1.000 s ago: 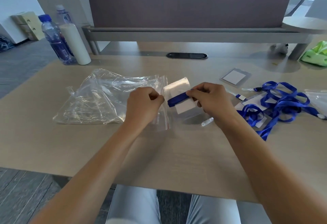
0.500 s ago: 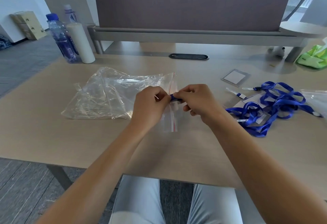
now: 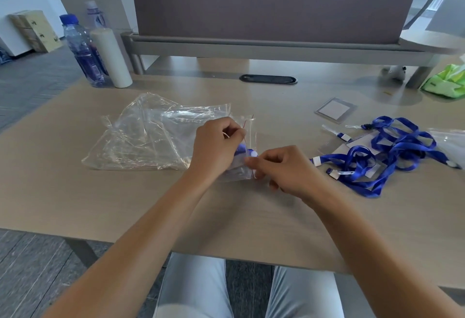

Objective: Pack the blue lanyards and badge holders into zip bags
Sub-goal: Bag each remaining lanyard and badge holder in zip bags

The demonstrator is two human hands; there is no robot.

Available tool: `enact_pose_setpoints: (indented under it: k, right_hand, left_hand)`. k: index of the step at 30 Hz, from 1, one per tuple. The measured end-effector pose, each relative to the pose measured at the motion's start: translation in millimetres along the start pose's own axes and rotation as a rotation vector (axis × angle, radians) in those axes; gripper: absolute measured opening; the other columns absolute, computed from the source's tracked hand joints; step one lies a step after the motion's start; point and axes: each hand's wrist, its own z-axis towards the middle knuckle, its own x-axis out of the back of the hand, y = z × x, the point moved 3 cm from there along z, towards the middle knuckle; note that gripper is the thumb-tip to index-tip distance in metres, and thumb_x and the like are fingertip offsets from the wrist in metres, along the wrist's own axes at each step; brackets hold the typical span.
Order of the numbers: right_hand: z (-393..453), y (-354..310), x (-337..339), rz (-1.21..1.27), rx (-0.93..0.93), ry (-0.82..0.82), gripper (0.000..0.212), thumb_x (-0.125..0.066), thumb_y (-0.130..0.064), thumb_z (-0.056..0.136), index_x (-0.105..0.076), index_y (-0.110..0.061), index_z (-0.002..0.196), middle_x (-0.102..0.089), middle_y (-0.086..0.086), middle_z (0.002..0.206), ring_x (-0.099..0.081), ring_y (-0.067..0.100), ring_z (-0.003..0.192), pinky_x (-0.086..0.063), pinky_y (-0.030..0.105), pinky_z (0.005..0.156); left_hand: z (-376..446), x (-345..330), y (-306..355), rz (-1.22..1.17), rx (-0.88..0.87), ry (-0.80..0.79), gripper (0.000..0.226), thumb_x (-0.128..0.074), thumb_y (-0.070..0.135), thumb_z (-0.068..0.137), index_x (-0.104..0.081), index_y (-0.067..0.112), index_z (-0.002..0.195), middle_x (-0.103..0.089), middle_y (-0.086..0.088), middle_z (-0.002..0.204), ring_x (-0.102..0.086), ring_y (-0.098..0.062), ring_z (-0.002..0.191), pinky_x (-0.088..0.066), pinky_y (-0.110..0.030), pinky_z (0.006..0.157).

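A small clear zip bag (image 3: 247,139) with a red seal line lies at the table's middle. My left hand (image 3: 216,146) pinches its open edge. Inside it shows a folded blue lanyard (image 3: 242,149) with a white clip end. My right hand (image 3: 281,169) grips the bag's mouth at that clip, fingers closed. A tangle of blue lanyards (image 3: 392,151) with clear badge holders lies to the right. One badge holder (image 3: 336,109) with a white card sits apart, farther back.
A pile of crumpled clear bags (image 3: 148,139) lies left of my hands. Two water bottles (image 3: 80,51) and a white cylinder (image 3: 110,57) stand at the back left. A green pack (image 3: 446,81) sits at the back right, another clear bag (image 3: 450,141) at the right edge.
The folded lanyard and its holder went from outside the zip bag into it. My right hand slid down along the bag's mouth toward me. The left hand kept its hold.
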Motion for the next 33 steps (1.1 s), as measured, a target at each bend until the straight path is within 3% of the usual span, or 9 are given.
enact_pose_setpoints:
  k: [5,7,12,15,18,23,27,31,33]
  right_hand:
    - [1,9,3,0.044,-0.056,-0.061,0.015,-0.078,-0.019,0.09,-0.078,-0.005,0.085,-0.077,0.017,0.08,-0.069,0.023,0.055,-0.058,0.032,0.053]
    - [2,13,7,0.049,-0.08,-0.051,0.015,-0.077,-0.017,0.09,-0.077,-0.003,0.085,-0.077,0.019,0.081,-0.068,0.02,0.054,-0.055,0.03,0.051]
    - [2,19,11,0.061,-0.109,-0.012,0.018,-0.075,-0.015,0.091,-0.075,0.001,0.085,-0.072,0.023,0.079,-0.062,0.017,0.051,-0.049,0.025,0.047]
    - [1,21,12,0.03,-0.133,0.005,0.018,-0.073,-0.019,0.092,-0.076,-0.004,0.083,-0.069,0.011,0.064,-0.062,0.014,0.048,-0.044,0.022,0.044]
    - [1,23,13,0.042,-0.153,0.038,0.016,-0.071,-0.018,0.093,-0.076,-0.006,0.085,-0.066,0.001,0.058,-0.061,0.011,0.044,-0.041,0.02,0.04]
    - [3,23,21,0.069,-0.104,0.166,0.01,-0.07,-0.016,0.096,-0.077,-0.017,0.089,-0.072,0.003,0.066,-0.063,0.011,0.045,-0.045,0.024,0.043]
    - [11,17,35,0.04,-0.002,0.336,0.016,-0.067,-0.016,0.096,-0.078,-0.025,0.09,-0.075,0.004,0.083,-0.063,0.011,0.052,-0.047,0.027,0.048]
    - [12,2,57,0.025,0.064,0.451,0.021,-0.064,-0.012,0.098,-0.078,-0.026,0.095,-0.073,-0.006,0.086,-0.062,0.004,0.051,-0.049,0.017,0.052]
    - [12,-7,69,0.02,0.091,0.502,0.022,-0.062,-0.012,0.098,-0.078,-0.027,0.097,-0.073,-0.007,0.087,-0.063,0.003,0.052,-0.049,0.018,0.054]
  left_hand:
    - [19,-12,5,0.03,0.006,-0.081,0.019,-0.073,0.032,0.088,-0.073,0.015,0.078,-0.071,0.005,0.076,-0.063,-0.011,0.071,-0.048,-0.026,0.069]
    - [35,-16,5,0.114,-0.001,-0.117,0.022,-0.07,0.037,0.09,-0.073,0.016,0.084,-0.072,0.005,0.086,-0.063,-0.014,0.08,-0.046,-0.027,0.072]
    - [78,-34,-2,0.328,0.003,-0.308,0.031,-0.055,0.02,0.098,-0.067,0.008,0.124,-0.064,-0.009,0.131,-0.057,-0.027,0.121,-0.042,-0.029,0.098]
    - [91,-48,-6,0.381,0.04,-0.389,0.014,-0.049,0.011,0.095,-0.062,0.012,0.099,-0.059,-0.012,0.102,-0.054,-0.025,0.096,-0.043,-0.033,0.085]
    - [98,-53,-9,0.349,0.07,-0.402,0.021,-0.048,0.004,0.09,-0.061,0.021,0.087,-0.053,-0.005,0.087,-0.048,-0.021,0.08,-0.042,-0.03,0.073]
    - [104,-42,-11,0.159,0.118,-0.255,0.016,-0.06,0.009,0.093,-0.075,0.009,0.1,-0.067,0.001,0.091,-0.062,-0.016,0.084,-0.05,-0.026,0.076]
    - [104,-27,-2,0.038,0.092,-0.161,0.015,-0.064,0.008,0.09,-0.079,0.01,0.094,-0.073,0.002,0.084,-0.066,-0.014,0.077,-0.053,-0.024,0.077]
    - [102,-8,17,-0.128,0.1,-0.116,0.016,-0.063,0.009,0.093,-0.077,0.015,0.092,-0.074,-0.001,0.081,-0.058,-0.008,0.06,-0.048,-0.012,0.055]
    - [103,1,29,-0.15,0.074,-0.088,0.016,-0.062,0.013,0.095,-0.077,0.019,0.093,-0.073,0.002,0.079,-0.058,-0.008,0.061,-0.047,-0.013,0.054]
